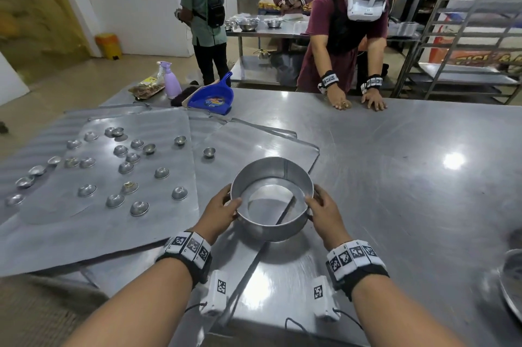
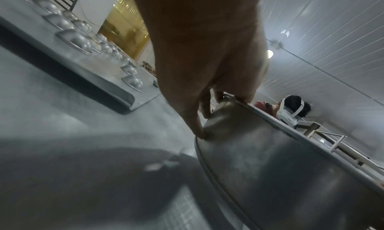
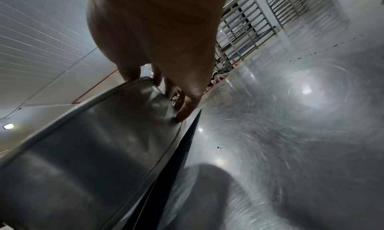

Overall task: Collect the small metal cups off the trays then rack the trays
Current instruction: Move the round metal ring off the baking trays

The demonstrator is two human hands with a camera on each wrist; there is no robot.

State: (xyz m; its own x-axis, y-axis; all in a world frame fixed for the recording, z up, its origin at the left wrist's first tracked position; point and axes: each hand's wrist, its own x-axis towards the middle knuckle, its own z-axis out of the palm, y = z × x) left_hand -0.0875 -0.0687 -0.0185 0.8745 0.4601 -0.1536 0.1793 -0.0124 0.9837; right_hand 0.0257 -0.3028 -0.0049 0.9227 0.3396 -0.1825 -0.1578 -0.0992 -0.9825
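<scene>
Gripping a round, empty metal pan (image 1: 271,222) by its rim, left hand (image 1: 219,209) and right hand (image 1: 327,211) curl around it.

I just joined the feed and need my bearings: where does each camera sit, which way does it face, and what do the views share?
Head: worn high, looking forward and down at the steel table; both forearms, left hand and right hand grip the round pan.
Left wrist: looks along the left hand at the pan's wall, small metal cups on a tray beyond.
Right wrist: looks along the right hand at the pan, rack beyond.
Shared: all three show the pan.
</scene>
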